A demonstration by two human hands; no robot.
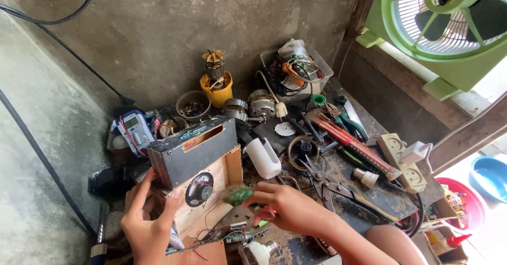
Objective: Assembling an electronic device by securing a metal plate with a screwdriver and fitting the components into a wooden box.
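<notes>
Left hand [143, 217]: fingers spread, bracing wooden box [196, 162] at front-left of bench | Right hand [288, 208]: fingers pinching green screwdriver [240, 196], just beside box's speaker [199, 189] | Pliers [323, 179] near right hand.

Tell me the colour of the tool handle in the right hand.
Green: the tool handle in the right hand is translucent green, seen in the head view.

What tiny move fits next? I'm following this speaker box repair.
Probably bring the green-handled screwdriver in the right hand to the wooden box: the left hand already steadies it, with the round speaker and loose wires exposed.
</notes>
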